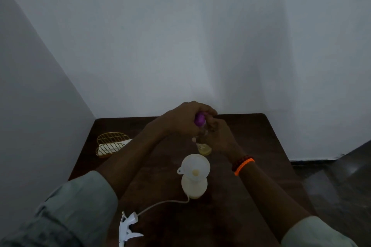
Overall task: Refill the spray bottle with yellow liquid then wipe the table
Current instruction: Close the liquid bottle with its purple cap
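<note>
A clear bottle (203, 147) with a little yellow liquid at its base stands upright at the middle of the dark wooden table (261, 138). My left hand (182, 120) curls round its purple cap (199, 120). My right hand (219, 136) grips the bottle's body just below the cap. Nearer to me stands the white spray bottle (194, 186), holding yellow liquid, with a white funnel (195, 167) seated in its neck. Its white trigger spray head (127, 226) lies on the table at the front left, its thin tube curving toward the spray bottle.
A gold wire rack (112, 145) holding a pale cloth or sponge sits at the table's back left. White walls close in behind and to the left. The table's right edge drops to a dark floor (331, 186).
</note>
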The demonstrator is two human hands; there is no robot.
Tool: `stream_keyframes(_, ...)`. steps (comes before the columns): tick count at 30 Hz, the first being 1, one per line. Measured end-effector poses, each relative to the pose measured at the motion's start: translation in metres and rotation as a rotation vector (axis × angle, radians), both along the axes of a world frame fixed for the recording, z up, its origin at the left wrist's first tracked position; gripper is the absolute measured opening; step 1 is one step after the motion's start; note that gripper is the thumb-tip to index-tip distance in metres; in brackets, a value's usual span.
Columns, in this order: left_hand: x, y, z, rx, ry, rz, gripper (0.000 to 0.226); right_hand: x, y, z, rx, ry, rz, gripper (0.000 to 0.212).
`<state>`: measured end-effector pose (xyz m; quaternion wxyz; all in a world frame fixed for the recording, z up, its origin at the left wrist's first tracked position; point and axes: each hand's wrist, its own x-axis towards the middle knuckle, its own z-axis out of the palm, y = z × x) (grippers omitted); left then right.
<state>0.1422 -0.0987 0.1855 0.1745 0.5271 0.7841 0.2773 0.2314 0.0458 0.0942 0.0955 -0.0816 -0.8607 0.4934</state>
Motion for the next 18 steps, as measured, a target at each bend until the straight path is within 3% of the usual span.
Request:
stream_keyframes(4,0.012,0.002,0.005,0.112,0.044,-0.028,0.049,0.0,-0.003,0.0,-0.017,0.021,0.008,0.035)
stream_keyframes(6,0.011,-0.005,0.005,0.132,0.258,0.09,0.05,0.0,-0.002,-0.003,-0.062,0.041,0.001,0.032)
stream_keyframes(9,0.013,-0.013,0.006,-0.042,0.569,0.311,0.067,0.001,0.001,-0.002,-0.144,0.062,-0.004,0.022)
stream_keyframes(12,0.018,-0.011,0.001,-0.13,0.529,0.295,0.068,0.0,0.0,0.0,-0.121,0.078,0.014,0.02)
stream_keyframes(18,0.011,-0.009,-0.004,0.083,0.294,0.123,0.057,0.0,-0.002,-0.001,-0.11,0.088,0.039,0.042)
